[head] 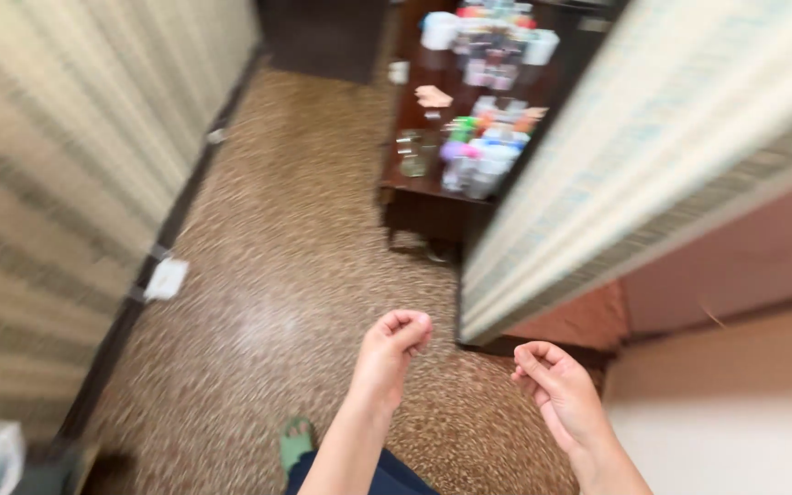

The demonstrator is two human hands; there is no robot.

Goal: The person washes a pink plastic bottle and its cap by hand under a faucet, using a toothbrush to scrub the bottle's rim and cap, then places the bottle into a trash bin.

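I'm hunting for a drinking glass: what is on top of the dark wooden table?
The table holds clear glasses, white containers and colourful blurred items. The striped wall covers its right side.
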